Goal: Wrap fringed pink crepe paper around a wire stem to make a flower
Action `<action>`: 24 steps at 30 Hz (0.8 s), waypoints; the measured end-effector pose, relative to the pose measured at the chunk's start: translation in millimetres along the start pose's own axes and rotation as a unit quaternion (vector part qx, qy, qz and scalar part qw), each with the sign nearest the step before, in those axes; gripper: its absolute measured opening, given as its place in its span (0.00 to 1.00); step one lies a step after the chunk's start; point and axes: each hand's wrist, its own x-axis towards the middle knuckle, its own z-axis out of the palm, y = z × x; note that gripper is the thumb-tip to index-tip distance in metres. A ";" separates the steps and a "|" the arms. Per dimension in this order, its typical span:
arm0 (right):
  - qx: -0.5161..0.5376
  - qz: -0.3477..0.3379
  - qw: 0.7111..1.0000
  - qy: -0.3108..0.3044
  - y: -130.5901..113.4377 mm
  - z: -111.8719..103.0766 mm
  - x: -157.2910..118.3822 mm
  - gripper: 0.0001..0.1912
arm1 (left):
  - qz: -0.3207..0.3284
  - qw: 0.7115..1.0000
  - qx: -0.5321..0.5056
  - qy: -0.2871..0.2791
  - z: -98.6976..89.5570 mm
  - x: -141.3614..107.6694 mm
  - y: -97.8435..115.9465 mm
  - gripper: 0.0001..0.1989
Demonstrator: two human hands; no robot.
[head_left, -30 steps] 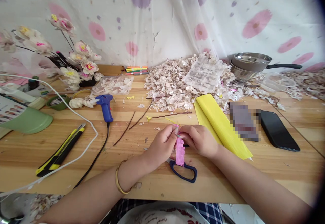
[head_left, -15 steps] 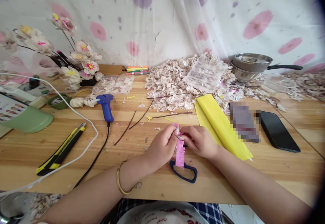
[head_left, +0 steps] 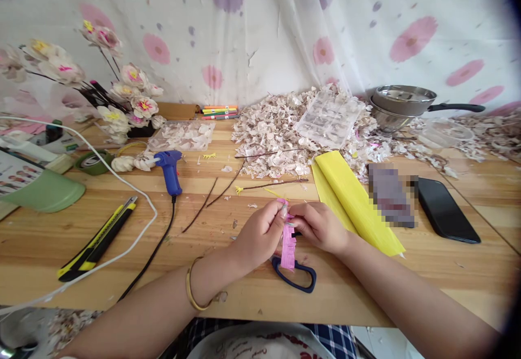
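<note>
Between both hands hangs a strip of pink crepe paper (head_left: 288,250), its right edge cut into a fringe. My left hand (head_left: 260,231) is closed on the strip's upper part, thumb and forefinger pinched. Against it, my right hand (head_left: 319,228) pinches the fringe from the right side with its fingertips. Below the strip lie scissors, with a dark blue handle (head_left: 307,288) showing; their blades are hidden under the hands. Just beyond the hands rests a brown stem with a yellow fringed tip (head_left: 239,190).
To the left are a blue glue gun (head_left: 170,172), a utility knife (head_left: 100,239) and a white cable (head_left: 138,239). Rolled yellow crepe paper (head_left: 350,196) and a phone (head_left: 450,212) lie right. Behind stand a heap of dried petals (head_left: 264,126), pans (head_left: 402,101) and flowers (head_left: 134,93).
My right fingertips have shifted slightly at the fringe beside the left thumb. The pink strip hangs in nearly the same place, and everything else stays put.
</note>
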 end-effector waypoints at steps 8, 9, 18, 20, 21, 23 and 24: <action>-0.004 -0.011 1.000 -0.009 -0.2 -2.5 0.7 0.14 | 0.011 0.999 0.039 -0.007 -1.8 -2.4 0.6 0.13; -0.010 -0.012 1.000 -0.009 -0.2 -2.4 0.9 0.14 | 0.011 0.999 0.034 -0.008 -1.4 -2.3 0.5 0.13; -0.040 -0.030 0.999 -0.017 0.8 -3.1 1.6 0.11 | -0.012 0.998 -0.054 -0.010 0.5 -1.2 2.6 0.14; -0.040 -0.037 0.998 -0.025 1.1 -3.2 1.8 0.11 | -0.020 0.997 -0.067 -0.014 -0.1 -0.7 4.8 0.15; -0.041 -0.041 0.998 -0.027 1.1 -3.2 2.1 0.11 | -0.024 0.997 -0.071 -0.016 -0.3 -0.5 5.8 0.15; -0.048 -0.051 0.997 -0.029 0.8 -3.3 2.9 0.11 | -0.029 0.996 -0.076 -0.021 -0.7 -0.4 7.0 0.15; -0.056 -0.056 0.996 -0.030 0.5 -3.5 3.5 0.11 | -0.029 0.996 -0.079 -0.023 -0.7 -0.4 7.1 0.15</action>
